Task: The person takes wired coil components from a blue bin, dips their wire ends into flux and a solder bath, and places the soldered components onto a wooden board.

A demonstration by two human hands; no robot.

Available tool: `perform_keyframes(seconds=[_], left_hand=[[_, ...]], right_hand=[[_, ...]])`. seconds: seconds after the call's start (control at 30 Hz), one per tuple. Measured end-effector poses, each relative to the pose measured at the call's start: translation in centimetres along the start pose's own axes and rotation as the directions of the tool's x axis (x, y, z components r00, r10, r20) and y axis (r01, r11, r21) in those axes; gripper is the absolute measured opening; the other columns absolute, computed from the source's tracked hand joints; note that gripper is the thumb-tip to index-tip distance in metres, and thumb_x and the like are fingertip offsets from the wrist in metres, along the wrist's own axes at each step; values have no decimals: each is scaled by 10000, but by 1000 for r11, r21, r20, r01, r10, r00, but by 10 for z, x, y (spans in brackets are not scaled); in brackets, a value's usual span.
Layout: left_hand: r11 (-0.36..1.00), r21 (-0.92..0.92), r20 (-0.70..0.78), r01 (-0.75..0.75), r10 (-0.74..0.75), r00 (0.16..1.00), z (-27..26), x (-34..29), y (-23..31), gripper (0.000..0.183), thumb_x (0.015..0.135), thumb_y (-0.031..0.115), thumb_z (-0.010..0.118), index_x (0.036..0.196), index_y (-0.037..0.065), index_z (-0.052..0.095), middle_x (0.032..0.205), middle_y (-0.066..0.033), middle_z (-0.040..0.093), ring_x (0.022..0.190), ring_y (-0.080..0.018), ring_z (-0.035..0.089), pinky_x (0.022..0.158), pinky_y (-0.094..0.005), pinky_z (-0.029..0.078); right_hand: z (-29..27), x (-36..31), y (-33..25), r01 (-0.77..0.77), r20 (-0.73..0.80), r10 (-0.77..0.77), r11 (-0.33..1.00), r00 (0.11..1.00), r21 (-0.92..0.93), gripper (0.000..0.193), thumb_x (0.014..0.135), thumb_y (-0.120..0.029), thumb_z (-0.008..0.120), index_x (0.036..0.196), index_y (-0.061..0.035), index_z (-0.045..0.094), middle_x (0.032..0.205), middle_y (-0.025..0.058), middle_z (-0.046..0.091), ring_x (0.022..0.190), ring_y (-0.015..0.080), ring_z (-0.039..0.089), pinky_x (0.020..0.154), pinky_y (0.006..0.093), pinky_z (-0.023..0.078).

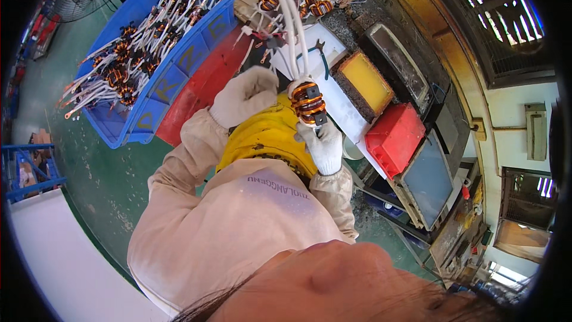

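My right hand (pixel 325 148), in a white glove, grips the lower end of a copper-wound coil (pixel 307 102) with black blocks on its side. Two thick white leads (pixel 292 30) run up from the coil to a copper-coloured end near the top of the view. My left hand (pixel 247 94), also gloved, is to the left of the coil and apart from it. Its fingers are curled in, and nothing shows in them. Beyond the hands, several more coils (pixel 320 8) with white leads lie on the workbench.
A blue crate (pixel 179 74) heaped with leaded coils stands at the left, beside a red surface (pixel 199 86). On the right are teal-handled pliers (pixel 325 62), a dark-framed yellow block (pixel 364 82), a red bin (pixel 394 140) and a grey-blue panel (pixel 427 179). Yellow material (pixel 262 134) covers my lap.
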State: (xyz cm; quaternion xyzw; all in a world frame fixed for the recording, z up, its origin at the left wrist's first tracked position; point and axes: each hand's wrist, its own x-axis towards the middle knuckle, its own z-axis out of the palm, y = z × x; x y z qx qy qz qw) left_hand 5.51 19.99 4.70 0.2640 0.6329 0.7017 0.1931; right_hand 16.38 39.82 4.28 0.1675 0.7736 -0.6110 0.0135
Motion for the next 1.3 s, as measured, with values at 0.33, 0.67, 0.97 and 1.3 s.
perform_keyframes(seconds=[0.33, 0.67, 0.97, 1.3], left_hand=[[963, -268, -237, -13, -53, 970, 5, 16, 2, 434, 978, 384, 378, 880, 6, 567, 796, -132, 644, 729, -190, 634, 707, -305, 525], [976, -145, -650, -161, 29, 759, -36, 3, 17, 451, 994, 413, 328, 911, 12, 519, 837, -156, 607, 799, -266, 620, 798, -404, 525], [928, -204, -728, -313, 70, 681, -15, 3, 27, 418, 974, 428, 375, 915, 39, 517, 830, -116, 576, 780, -284, 602, 763, -466, 528], [874, -289, -721, -392, 71, 689, -46, -4, 18, 391, 920, 473, 493, 942, 85, 541, 878, -97, 594, 821, -273, 598, 812, -498, 499]], right_hand=[[-4, 6, -31, 308, 189, -266, 919, 945, -246, 375, 763, -202, 716, 1084, -51, 597, 972, 146, 652, 878, 230, 656, 760, 323, 516], [-30, 21, -24, 589, 52, -708, 542, 704, -600, 317, 719, -156, 715, 1012, -72, 628, 1040, 86, 629, 965, 277, 589, 865, 374, 462], [-5, 20, -15, 467, -6, -702, 479, 712, -743, 318, 671, -180, 728, 955, -73, 634, 872, 90, 613, 813, 309, 584, 737, 405, 461], [-42, 11, -12, 500, -183, -620, 746, 763, -440, 352, 736, -284, 722, 999, -68, 629, 928, 141, 645, 853, 301, 615, 788, 369, 483]])
